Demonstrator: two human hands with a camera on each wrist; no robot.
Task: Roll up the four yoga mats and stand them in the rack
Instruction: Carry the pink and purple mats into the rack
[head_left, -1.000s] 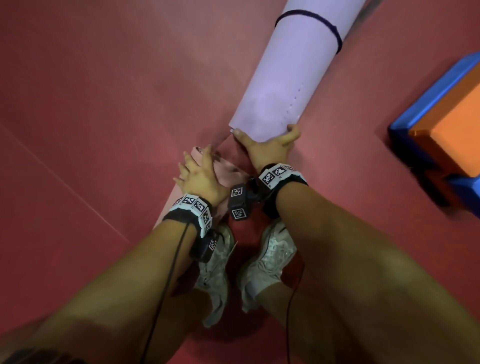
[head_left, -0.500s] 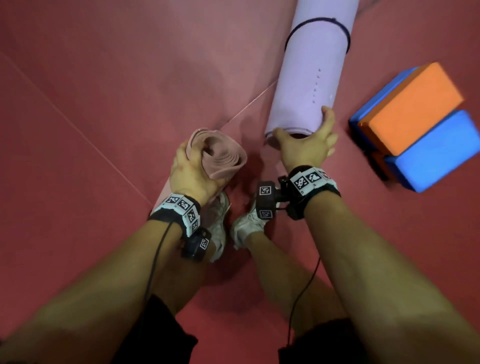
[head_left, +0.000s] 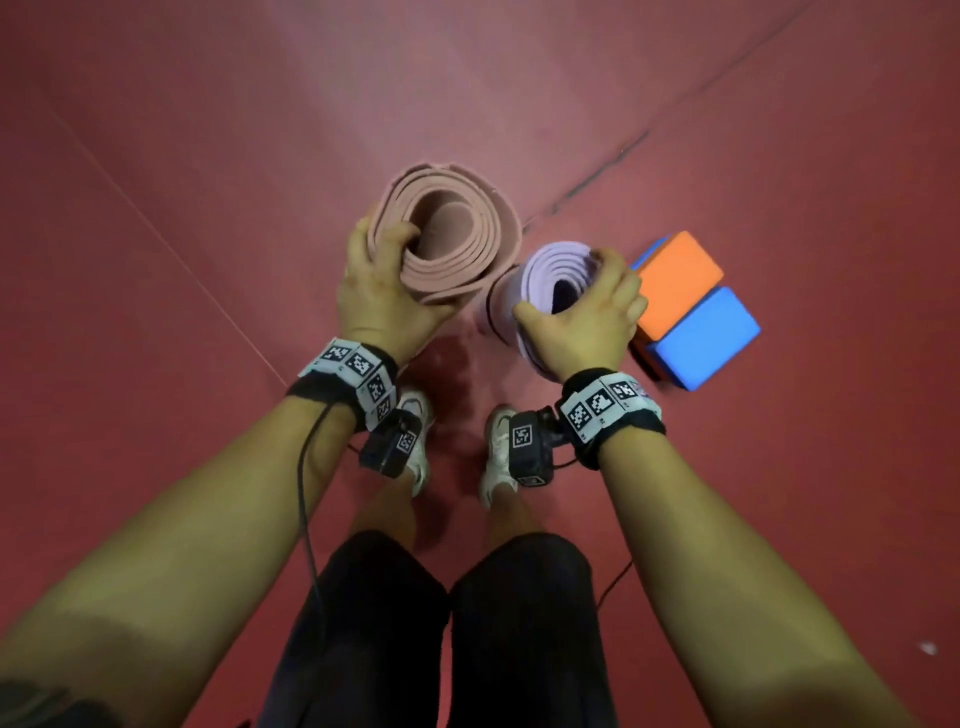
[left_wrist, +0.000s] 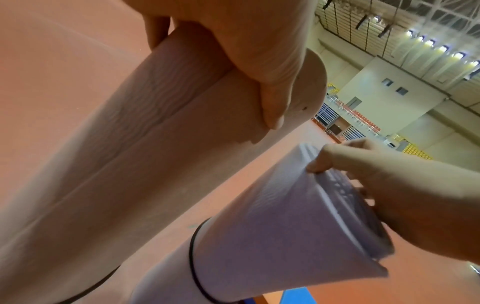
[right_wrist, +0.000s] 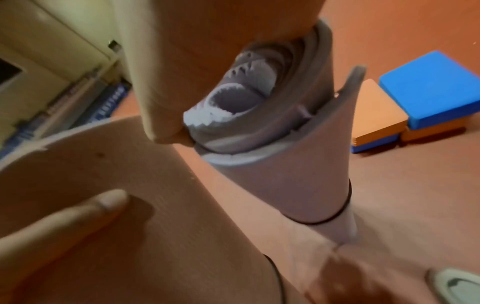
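The pink mat (head_left: 449, 234) and lilac mat (head_left: 545, 280) stand rolled, side by side on the red floor (head_left: 208, 130). The left hand (head_left: 379, 291) curls over the pink rim; the right hand (head_left: 582, 317) clamps the lilac rim. Only the wrist views show the black band (left_wrist: 193, 257) round the lilac roll. Foam blocks (head_left: 691, 306) sit just right.

Matt foam pink mat (head_left: 457, 244), lilac mat (head_left: 550, 270); wrinkled surfaces.

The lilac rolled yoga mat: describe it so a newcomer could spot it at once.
On the red floor, beside the stacked orange and blue foam blocks, two rolled mats are held upright. The lilac rolled yoga mat is in the right hand; it is the narrower roll, with a thin black band, unlike the pink rolled mat.
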